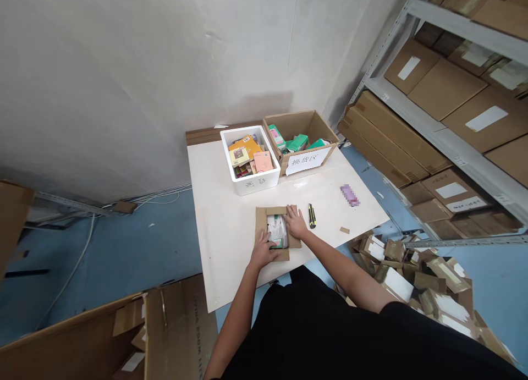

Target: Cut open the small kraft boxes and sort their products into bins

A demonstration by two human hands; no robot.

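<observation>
Head cam: open carton (260, 221) at bench (223, 248) near edge, mouth up, long axis near-to-far. Left hand (261, 252) fingers spread at its near-left side; right hand (296, 222) fingers over far-right side, can't tell if gripping. Contents (276, 227) partly hand-covered, unclear.

The left hand (263, 252) partly hides the small carton's (260, 220) contents (277, 227).

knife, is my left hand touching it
Apart. The head view shows the box and right hand between the left hand and the knife.
</observation>
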